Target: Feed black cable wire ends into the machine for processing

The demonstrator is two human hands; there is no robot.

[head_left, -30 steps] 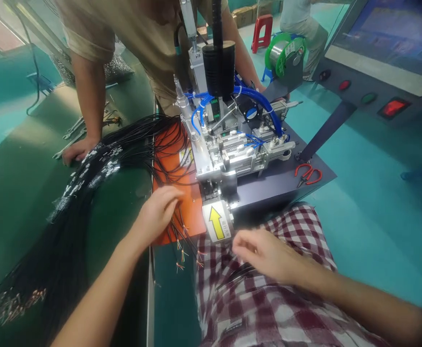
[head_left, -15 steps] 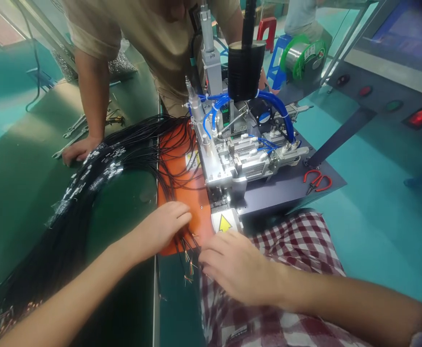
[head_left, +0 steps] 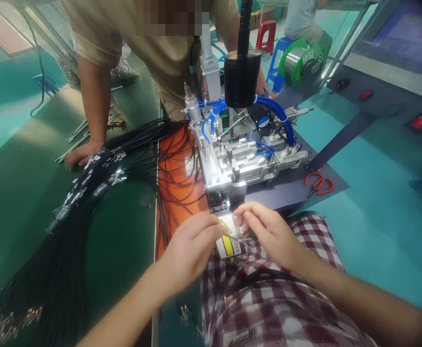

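The left hand (head_left: 191, 248) is gripping a black cable (head_left: 234, 236), its splayed wires lying over a yellow-arrow label (head_left: 228, 246), outside the metal machine (head_left: 249, 166). The right hand (head_left: 274, 236) is curling its fingers beside them; whether it is gripping a wire, I cannot tell. Loose wire ends (head_left: 184, 312) are hanging below, apparently awaiting handling, and a big cable bundle (head_left: 72, 217) is lying leftward.

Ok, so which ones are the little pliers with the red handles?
Find the big silver metal machine with thick blue tubes, standing on a flat dark-grey base. Look at the base's right end, near the foot of the slanting dark-grey post. The small pliers lying there are the only thing on it with two curved red handles.
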